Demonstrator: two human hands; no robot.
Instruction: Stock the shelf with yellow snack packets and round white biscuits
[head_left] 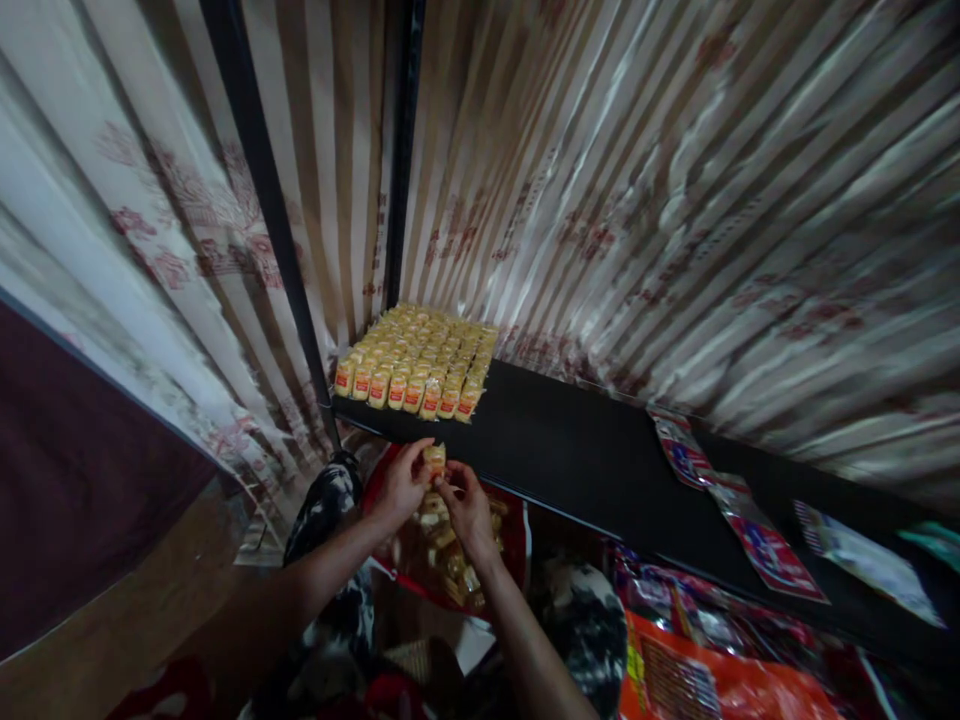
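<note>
A small yellow snack packet [434, 458] with a red label is held between my two hands, over a red bag. My left hand [405, 487] pinches it from the left. The fingers of my right hand [466, 505] close on its lower right side. Below them the red bag [517, 545] stands open, with several loose packets [442, 540] of the same kind inside. Just beyond my hands, similar snack packets [412, 365] stand in neat rows at the left end of a black shelf [555, 425].
Two red and blue packages [765, 540] and a white packet [870, 560] lie on the shelf's right part. A dark post [262, 190] rises at the left corner. Striped curtains [585, 190] hang behind. An orange bag [720, 680] and other packaged goods sit below the shelf.
</note>
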